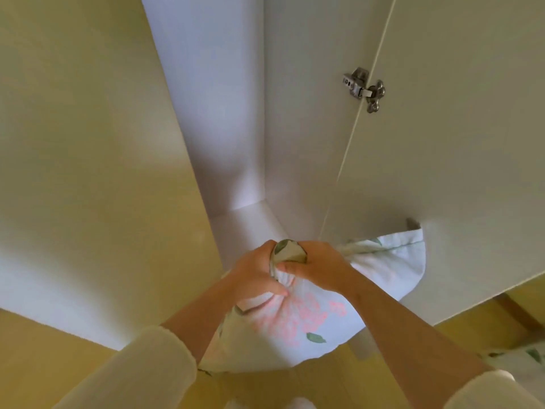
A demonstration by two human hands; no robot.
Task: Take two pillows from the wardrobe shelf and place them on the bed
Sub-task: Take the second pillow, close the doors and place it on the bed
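A white pillow point(298, 317) with pink flowers and green leaves hangs in front of the open wardrobe, low in the view. My left hand point(256, 274) and my right hand point(314, 265) both clutch its bunched top corner, side by side and touching. The pillow's far end point(392, 261) sticks out past the edge of the right wardrobe door. The wardrobe shelf point(250, 228) lies just behind my hands, white and bare where it shows. Another piece of the same floral fabric point(528, 355) shows at the lower right edge.
The left wardrobe door point(88, 143) and the right wardrobe door point(442, 128) stand open on either side, close to my arms. A metal hinge point(364, 88) is fixed on the right side. Yellowish floor point(38, 358) shows below.
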